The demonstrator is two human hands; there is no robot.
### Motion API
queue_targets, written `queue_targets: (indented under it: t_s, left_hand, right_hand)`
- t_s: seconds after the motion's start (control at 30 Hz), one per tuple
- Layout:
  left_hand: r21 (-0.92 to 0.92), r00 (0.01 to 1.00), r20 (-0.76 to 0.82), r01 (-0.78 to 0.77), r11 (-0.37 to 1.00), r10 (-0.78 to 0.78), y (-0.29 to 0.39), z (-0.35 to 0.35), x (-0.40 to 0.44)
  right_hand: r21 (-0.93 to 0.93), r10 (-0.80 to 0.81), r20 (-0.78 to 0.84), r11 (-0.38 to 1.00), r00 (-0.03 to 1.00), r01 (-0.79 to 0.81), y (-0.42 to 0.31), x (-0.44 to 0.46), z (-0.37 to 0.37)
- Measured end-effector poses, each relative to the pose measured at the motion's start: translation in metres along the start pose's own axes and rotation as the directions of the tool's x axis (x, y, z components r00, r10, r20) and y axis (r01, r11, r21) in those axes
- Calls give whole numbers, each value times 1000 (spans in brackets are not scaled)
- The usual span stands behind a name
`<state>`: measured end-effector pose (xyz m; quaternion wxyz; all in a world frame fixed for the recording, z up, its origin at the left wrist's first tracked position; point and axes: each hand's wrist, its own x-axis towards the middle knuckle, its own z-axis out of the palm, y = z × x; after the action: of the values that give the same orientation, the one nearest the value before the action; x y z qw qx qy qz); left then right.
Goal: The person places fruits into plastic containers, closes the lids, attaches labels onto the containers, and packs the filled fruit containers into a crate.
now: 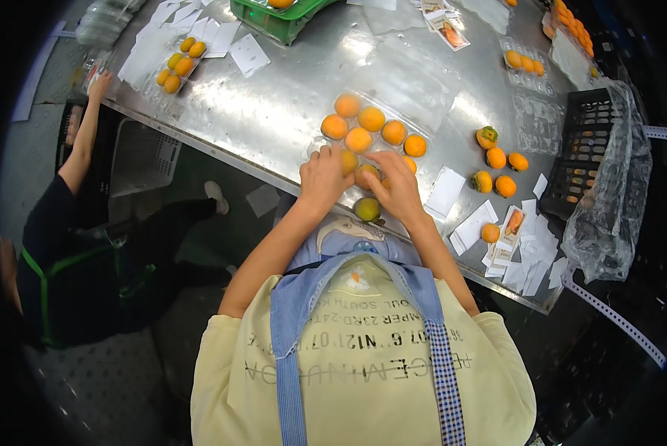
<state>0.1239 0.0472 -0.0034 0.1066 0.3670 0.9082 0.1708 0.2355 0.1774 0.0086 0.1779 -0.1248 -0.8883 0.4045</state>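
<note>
Several orange fruits [359,140] sit in rows in a clear plastic tray [404,119] on the metal table in front of me. My left hand [324,178] is at the near left corner of the tray, its fingers curled against a fruit [348,162]. My right hand [399,186] reaches over the near right part, fingers bent around another fruit [367,176]. A greener fruit [367,209] lies between my wrists at the table's near edge.
Right of the tray are loose fruits [495,157], white papers [534,249] and a black crate [582,149] with plastic film. A filled pack [179,67] and green crate [278,18] stand farther off. Another person's arm [84,141] reaches the table at left.
</note>
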Motion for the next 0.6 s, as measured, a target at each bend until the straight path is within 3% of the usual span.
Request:
queue_targets:
  t_s: [0.1,0.2,0.23,0.3,0.4,0.43,0.53,0.6]
  left_hand:
    - [-103,997,21,74,992,-72,1,-10,-2]
    - [-344,980,68,198,918,-186,0,-22,-5]
    - [-448,979,43,196,872,-198,-6,-19,-7]
    - [-645,976,7,172,744,-219,-17,-12,-12]
    - [-866,892,324,413,280,-316,-24,-24,-21]
    - [-894,896,336,400,202,-289,-27,-25,-24]
    - [-908,873,386,416,44,-298,-38,-35,-34]
    - [-921,872,362,389,19,-329,-48,-45,-35]
  right_hand:
    - [-5,-7,-20,1000,1000,7,2,-17,-10]
    - [79,95,233,990,968,-116,2,-42,-14]
    - [34,-62,235,998,970,56,1,-45,-13]
    - [-53,-103,324,991,941,127,-3,-49,-8]
    - [-155,-112,427,969,897,194,-1,-50,2]
    - [-180,-108,443,962,890,206,-1,-49,6]
    - [-204,-99,471,954,876,218,-2,-44,22]
    - [-240,-54,483,952,874,191,-3,-42,33]
